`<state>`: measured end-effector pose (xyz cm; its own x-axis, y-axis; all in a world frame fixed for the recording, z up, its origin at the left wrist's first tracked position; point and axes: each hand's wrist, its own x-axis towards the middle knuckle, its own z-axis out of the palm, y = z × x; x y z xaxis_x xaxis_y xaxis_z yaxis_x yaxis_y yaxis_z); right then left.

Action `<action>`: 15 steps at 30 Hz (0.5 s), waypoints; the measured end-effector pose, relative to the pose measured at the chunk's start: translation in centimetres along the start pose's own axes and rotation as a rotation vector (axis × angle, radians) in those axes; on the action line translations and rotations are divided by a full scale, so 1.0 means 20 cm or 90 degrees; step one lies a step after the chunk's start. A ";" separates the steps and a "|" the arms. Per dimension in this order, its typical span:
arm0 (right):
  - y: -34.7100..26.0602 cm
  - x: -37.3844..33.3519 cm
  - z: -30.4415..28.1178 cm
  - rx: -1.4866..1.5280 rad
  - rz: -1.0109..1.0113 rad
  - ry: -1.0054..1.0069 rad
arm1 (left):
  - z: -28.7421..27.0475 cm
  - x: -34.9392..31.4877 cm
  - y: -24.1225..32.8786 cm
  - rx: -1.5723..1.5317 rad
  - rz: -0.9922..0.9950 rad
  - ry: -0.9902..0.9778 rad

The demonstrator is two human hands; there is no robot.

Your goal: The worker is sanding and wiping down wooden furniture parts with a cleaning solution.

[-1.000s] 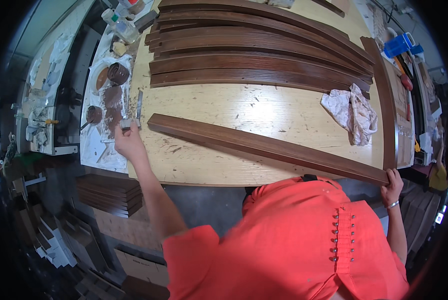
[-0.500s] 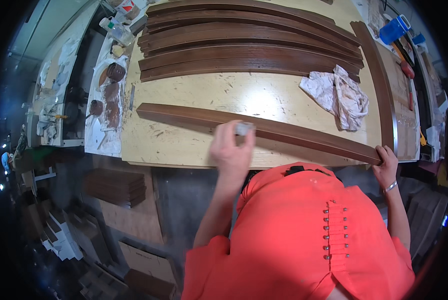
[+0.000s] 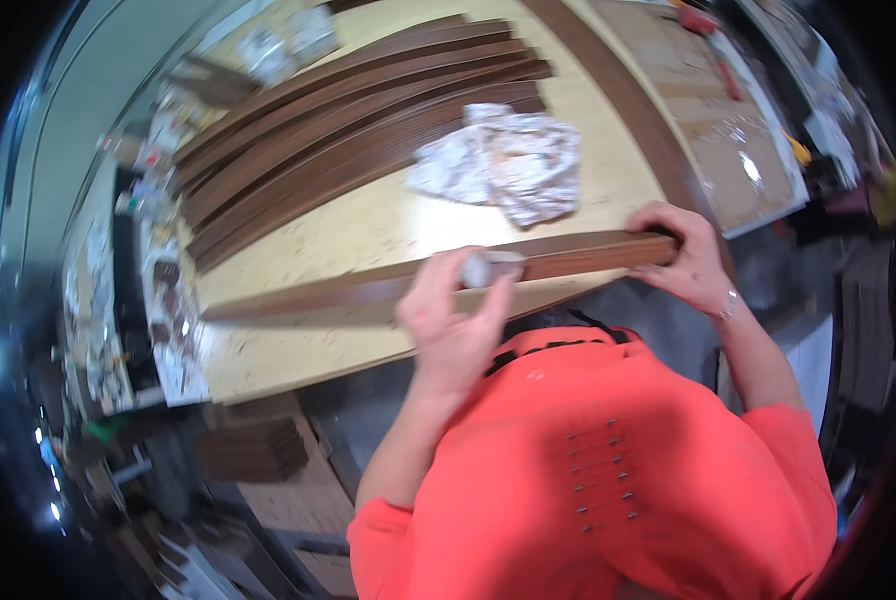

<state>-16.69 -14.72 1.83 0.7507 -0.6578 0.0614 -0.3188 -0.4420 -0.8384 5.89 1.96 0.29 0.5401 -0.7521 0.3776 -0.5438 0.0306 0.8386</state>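
A long dark brown wooden strip (image 3: 588, 254) lies along the near edge of the pale worktable (image 3: 268, 362). My right hand (image 3: 683, 255) wraps round the strip's right end, thumb below and fingers above. Pinched between thumb and fingers of my left hand (image 3: 448, 325) is a small greyish-white pad (image 3: 488, 268), pressed on the strip around its middle. What the pad is made of cannot be told. Just beyond the strip sits a crumpled, stained white cloth (image 3: 518, 165), which neither hand touches.
Several brown wooden strips (image 3: 358, 130) lie side by side at the back of the table. Another strip (image 3: 628, 90) runs along the table's right side, beside a cardboard sheet (image 3: 738, 150). Below at left stands a stack of brown boards (image 3: 253, 450).
The view has turned, shifting the table and strips. My right hand now wraps further round the strip's end. The strip's near face is turned more into view, and the pad stays against it.
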 end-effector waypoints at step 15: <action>0.04 0.02 0.04 0.457 -0.059 0.084 | 0.44 0.16 0.51 0.060 0.290 -0.058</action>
<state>-16.22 -14.75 0.78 0.6659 -0.7249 0.1764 0.2344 -0.0211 -0.9719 -3.56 -5.88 6.61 0.1760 -0.7311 0.6592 -0.7709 0.3140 0.5541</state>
